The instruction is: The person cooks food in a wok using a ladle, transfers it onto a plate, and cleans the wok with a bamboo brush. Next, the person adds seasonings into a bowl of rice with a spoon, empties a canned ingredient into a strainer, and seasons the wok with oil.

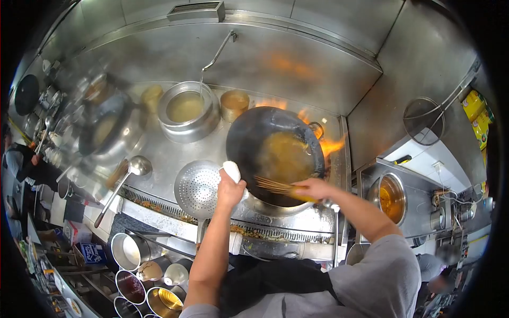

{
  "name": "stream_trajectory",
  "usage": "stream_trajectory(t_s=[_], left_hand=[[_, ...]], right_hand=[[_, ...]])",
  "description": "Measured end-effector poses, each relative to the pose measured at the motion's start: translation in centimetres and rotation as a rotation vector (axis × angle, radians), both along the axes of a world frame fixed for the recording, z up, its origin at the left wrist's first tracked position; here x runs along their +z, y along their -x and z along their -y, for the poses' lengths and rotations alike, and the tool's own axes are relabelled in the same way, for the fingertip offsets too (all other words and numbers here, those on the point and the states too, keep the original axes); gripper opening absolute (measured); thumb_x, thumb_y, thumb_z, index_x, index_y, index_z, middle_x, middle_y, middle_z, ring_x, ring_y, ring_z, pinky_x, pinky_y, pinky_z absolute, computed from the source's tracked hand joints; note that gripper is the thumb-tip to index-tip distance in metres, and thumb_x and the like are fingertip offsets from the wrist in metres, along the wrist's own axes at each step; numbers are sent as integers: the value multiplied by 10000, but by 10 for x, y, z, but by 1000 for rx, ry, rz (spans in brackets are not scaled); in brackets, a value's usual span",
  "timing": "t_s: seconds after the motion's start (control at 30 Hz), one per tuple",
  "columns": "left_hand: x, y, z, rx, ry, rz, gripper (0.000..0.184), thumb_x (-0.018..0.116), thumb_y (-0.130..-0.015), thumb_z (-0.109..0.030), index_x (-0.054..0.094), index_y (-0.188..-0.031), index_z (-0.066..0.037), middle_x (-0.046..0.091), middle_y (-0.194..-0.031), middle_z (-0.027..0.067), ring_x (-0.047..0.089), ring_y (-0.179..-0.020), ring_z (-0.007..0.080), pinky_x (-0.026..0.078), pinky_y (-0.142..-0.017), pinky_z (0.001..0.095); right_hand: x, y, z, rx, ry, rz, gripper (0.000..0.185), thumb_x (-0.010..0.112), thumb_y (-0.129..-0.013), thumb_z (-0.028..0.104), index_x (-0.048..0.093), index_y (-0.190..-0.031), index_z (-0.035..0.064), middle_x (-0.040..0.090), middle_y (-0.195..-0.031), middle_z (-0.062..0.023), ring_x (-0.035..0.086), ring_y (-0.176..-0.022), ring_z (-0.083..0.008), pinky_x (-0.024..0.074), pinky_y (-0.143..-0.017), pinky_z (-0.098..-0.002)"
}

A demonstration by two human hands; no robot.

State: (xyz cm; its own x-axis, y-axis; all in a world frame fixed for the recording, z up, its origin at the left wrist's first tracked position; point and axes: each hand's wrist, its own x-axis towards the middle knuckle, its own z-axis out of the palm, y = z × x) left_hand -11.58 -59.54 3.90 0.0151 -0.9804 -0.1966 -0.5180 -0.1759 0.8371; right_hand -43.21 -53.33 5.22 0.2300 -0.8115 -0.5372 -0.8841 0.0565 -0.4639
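A large dark wok [244, 132] sits tilted over a burner, with flames along its back and right edges and yellowish liquid inside. My left hand [231, 192] is closed round a white cloth [231, 170] at the wok's near left rim. In my right hand [314, 189] is a bamboo brush [278, 185], its bristles over the near part of the wok. A perforated metal strainer [197, 188] lies just left of my left hand.
Left of the wok stand a metal pot [209, 119] of pale liquid and a small brown-filled container [234, 103]. A ladle [139, 166] rests at the left. Seasoning pots [130, 252] are lower left; an oil pot [392, 199] is right. People work at both edges.
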Motion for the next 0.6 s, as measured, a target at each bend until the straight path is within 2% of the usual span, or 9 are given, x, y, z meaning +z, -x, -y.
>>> stream_trajectory(t_s=[0.07,0.13,0.2,0.27,0.37,0.43,0.5,0.53,0.6], left_hand=[[2,0,3,-48,-10,33,670,664,-739,-203,295,-1249,26,597,-1000,351,575,-970,502,455,-879,508],[3,-2,3,-51,-25,49,679,661,-739,-197,277,-1247,40,595,-985,361,577,-963,504,457,-883,503],[3,-1,3,-65,-18,36,687,657,-736,-190,265,-1250,43,593,-985,368,571,-966,511,455,-884,508],[3,-9,2,-66,7,43,668,689,-746,-223,312,-1224,53,612,-983,315,610,-929,450,479,-855,468],[28,-18,1,-135,-38,-219,627,736,-766,-282,403,-1173,59,603,-1000,196,606,-898,284,494,-798,373],[32,-13,6,-94,-92,-258,634,746,-771,-291,418,-1179,67,594,-1014,179,589,-927,250,485,-807,347],[11,-6,11,-51,-10,-172,646,745,-759,-265,403,-1188,76,590,-1047,234,595,-964,307,475,-838,370],[8,-3,10,-68,-7,-169,646,745,-759,-265,403,-1188,76,590,-1047,234,595,-964,307,475,-838,370],[7,0,13,-59,24,-93,633,719,-748,-215,387,-1198,81,580,-1074,265,594,-991,340,466,-861,383]], right_hand=[[-26,74,25,-33,43,-189,536,545,-876,493,521,-1335,218,599,-1222,-171,569,-1141,-319,430,-987,-396],[34,42,56,-291,25,-393,519,540,-875,497,538,-1314,220,624,-1179,-157,599,-1082,-331,459,-944,-422],[-33,43,99,-370,457,-319,496,534,-883,477,537,-1311,225,653,-1101,-160,629,-1014,-325,483,-891,-438],[-37,-28,102,-505,373,-303,490,525,-890,459,524,-1320,224,657,-1083,-164,631,-1005,-330,483,-886,-435],[-27,-75,58,-447,223,-136,522,529,-885,472,482,-1358,258,600,-1225,-162,584,-1110,-332,462,-935,-431],[-22,-57,33,-440,126,-63,526,529,-885,482,479,-1361,264,595,-1233,-163,576,-1121,-344,455,-945,-440],[-10,-5,-1,-103,107,-165,538,528,-881,503,487,-1358,256,593,-1233,-173,576,-1124,-337,450,-959,-431],[-4,27,-1,-64,98,-245,530,525,-867,523,527,-1323,252,616,-1214,-119,590,-1108,-316,451,-965,-413],[30,77,30,12,76,-422,518,485,-876,546,544,-1308,266,604,-1228,-142,585,-1122,-297,458,-949,-406]])
